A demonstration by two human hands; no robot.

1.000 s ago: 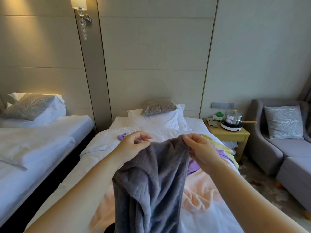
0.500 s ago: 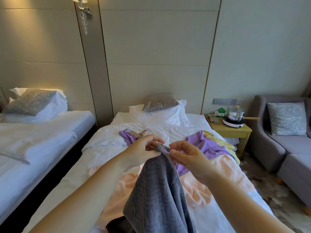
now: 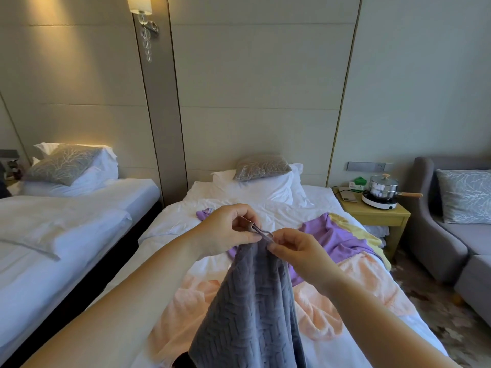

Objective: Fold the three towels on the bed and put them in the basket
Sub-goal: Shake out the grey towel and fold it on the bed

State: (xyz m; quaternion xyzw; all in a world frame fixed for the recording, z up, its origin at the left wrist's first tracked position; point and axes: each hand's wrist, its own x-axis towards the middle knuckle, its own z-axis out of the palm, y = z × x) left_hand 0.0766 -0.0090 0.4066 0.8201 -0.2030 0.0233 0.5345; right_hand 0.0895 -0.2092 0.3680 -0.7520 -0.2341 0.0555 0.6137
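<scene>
Folds of the grey towel [image 3: 255, 309] hang nearest us, dropping from our two hands above the bed [image 3: 170, 235]. Our left hand [image 3: 228, 232] pinches its top edge between thumb and fingers. Our right hand [image 3: 297, 251] pinches the same edge just beside it, the fingertips of the two almost meeting. Under the hanging cloth the peach towel [image 3: 372, 282] lies rumpled on the bed. Beyond it the purple towel [image 3: 334, 237] lies crumpled toward the right side. Farther back rest the pillows [image 3: 261, 167], and at right a nightstand [image 3: 377, 215] bears a pot [image 3: 384, 185].
</scene>
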